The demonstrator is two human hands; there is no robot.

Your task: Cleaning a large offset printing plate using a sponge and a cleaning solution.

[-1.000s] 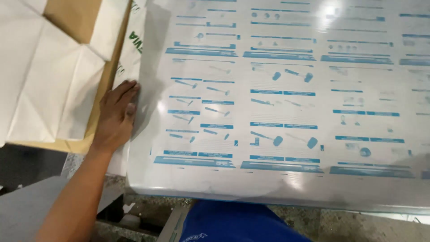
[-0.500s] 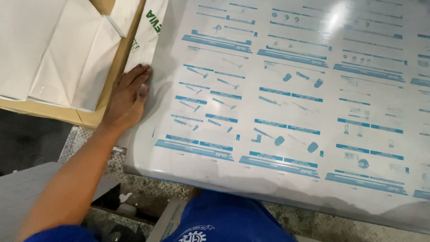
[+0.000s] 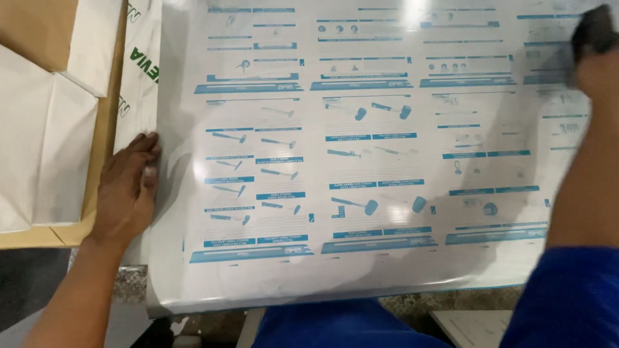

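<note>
A single camera sits on the person's head and looks steeply down and forward, close over the worktop [image 3: 132,290]. The glossy printed sheet [image 3: 361,161] fills most of the picture and runs off the top and right edges. The left hand [image 3: 129,190] comes in from the lower left, the right hand [image 3: 596,58] from the right edge, its blue sleeve [image 3: 567,296] large and near the lens. At the bottom edge the view drops past the worktop's near edge to the person's blue clothing [image 3: 361,325]. No second view overlaps it.
</note>
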